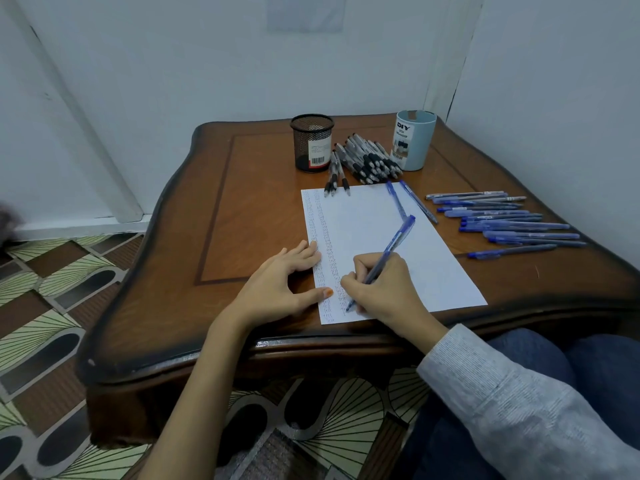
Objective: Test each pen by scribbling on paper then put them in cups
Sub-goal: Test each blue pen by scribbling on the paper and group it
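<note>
Head view: we see the right hand (377,289) pinching a blue pen (391,247), tip on the paper (374,223), barrel slanting up-right, away from us.
Left hand (277,282): flat, pressing the paper's left edge.
Cups: mesh cup (311,143) and pale blue cup (415,143), far across worktop (242,202); no pens poke out.

The sheet (381,237) lies on the table (242,202), toward its near right side. Taken from the sheet's middle, the left cup (311,143) stands at 11 o'clock and the right cup (414,140) at 1 o'clock, both behind the sheet, with a heap of pens (370,157) between them. Three pens (335,178) reach its far edge at 11 o'clock. Two pens (396,199) lie on it at 1 o'clock. A row of pens (502,220) lies beside it at 3 o'clock. The left hand (277,285) rests on its edge at 8 o'clock. The right hand (377,289) holds a pen (391,247) on it at 7 o'clock.
</note>
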